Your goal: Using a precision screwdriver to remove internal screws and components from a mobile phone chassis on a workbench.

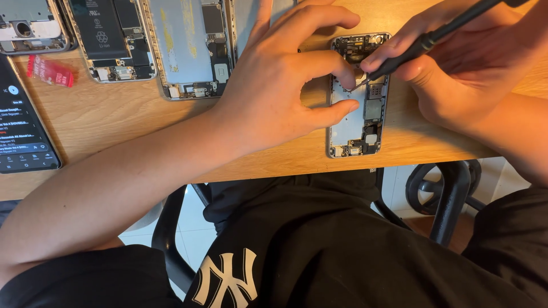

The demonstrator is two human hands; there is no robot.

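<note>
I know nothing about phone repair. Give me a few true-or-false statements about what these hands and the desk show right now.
1. The right hand holds a dark screwdriver over the opened phone. True.
2. The left hand rests in the lap. False: its fingers steady the opened phone.
3. Other opened phones lie further left on the wooden desk. True.
4. The red packet lies inside the opened phone. False: it lies on the desk, far left.

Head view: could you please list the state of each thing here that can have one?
Opened phone: back up, internals exposed, flat on wooden desk.
Black screwdriver: tip down on that phone.
Left hand: fingers steady the phone.
Right hand: grips the screwdriver.
Battery phone: open.
Bare phone shell: open.
Dark phone: screen lit.
</note>
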